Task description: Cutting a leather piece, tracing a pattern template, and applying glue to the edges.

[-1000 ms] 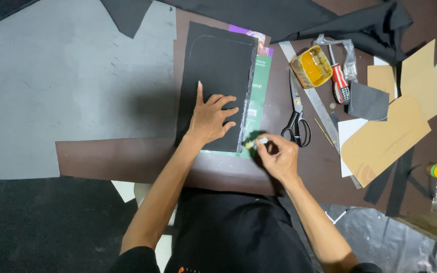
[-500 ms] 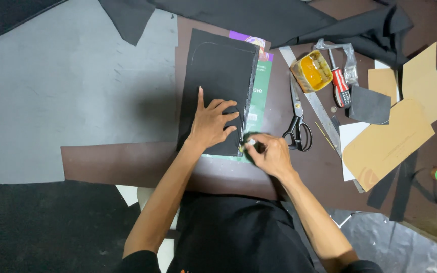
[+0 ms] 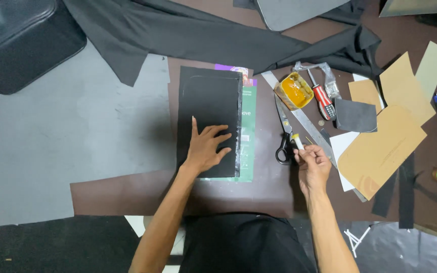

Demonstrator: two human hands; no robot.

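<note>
The left hand [image 3: 206,146] lies flat, fingers spread, on the black sheet [image 3: 209,114] in the middle of the brown mat [image 3: 142,192]. The right hand [image 3: 312,164] pinches a small white stick [image 3: 296,141] beside the scissors [image 3: 283,136]. The glue pot [image 3: 294,91] sits open, so sticking looks unfinished.
</note>
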